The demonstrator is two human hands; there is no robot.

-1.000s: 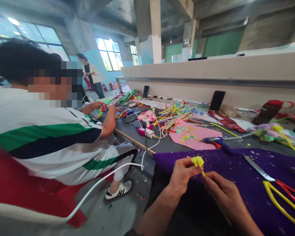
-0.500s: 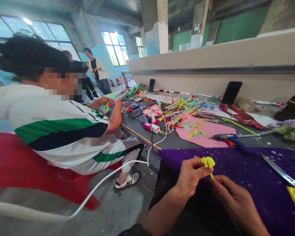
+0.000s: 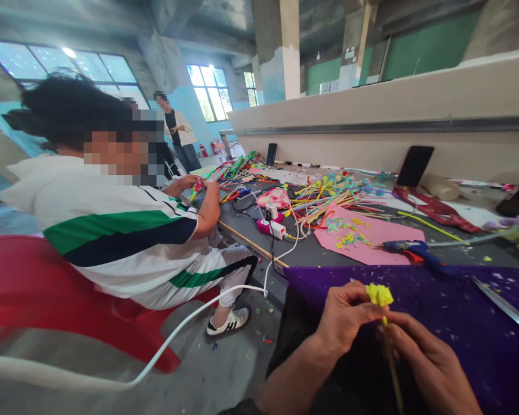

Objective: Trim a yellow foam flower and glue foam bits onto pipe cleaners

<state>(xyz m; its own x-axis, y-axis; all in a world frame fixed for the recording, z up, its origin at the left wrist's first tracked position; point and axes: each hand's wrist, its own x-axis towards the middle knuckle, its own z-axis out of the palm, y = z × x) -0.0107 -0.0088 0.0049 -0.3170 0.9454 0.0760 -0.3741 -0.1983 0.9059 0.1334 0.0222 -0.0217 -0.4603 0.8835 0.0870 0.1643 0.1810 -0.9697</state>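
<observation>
Between my hands is a yellow pipe-cleaner flower (image 3: pixel 379 294) with a bunched head and a thin yellow stem running down. My left hand (image 3: pixel 345 320) pinches it just beneath the head. Right below, the fingers of my right hand (image 3: pixel 421 351) are closed at the stem, whose lower length hangs past them. Both hands are over a purple cloth (image 3: pixel 454 305). Scissors (image 3: pixel 504 306) lie on the cloth at the right. A blue glue gun (image 3: pixel 409 249) rests behind the hands, beside a pink sheet (image 3: pixel 372 253) with short yellow and teal pieces.
Many coloured pipe cleaners (image 3: pixel 320 199) are heaped across the grey table. A power strip (image 3: pixel 271 225) with cables sits near its edge. Two phones lean at the back, one a dark phone (image 3: pixel 416 165). A co-worker (image 3: pixel 116 225) sits at the left on a red chair (image 3: pixel 21 282).
The view has shifted slightly, so the scene sits lower and further right. My right hand has moved closer to the left, and more of the stem now shows hanging down.
</observation>
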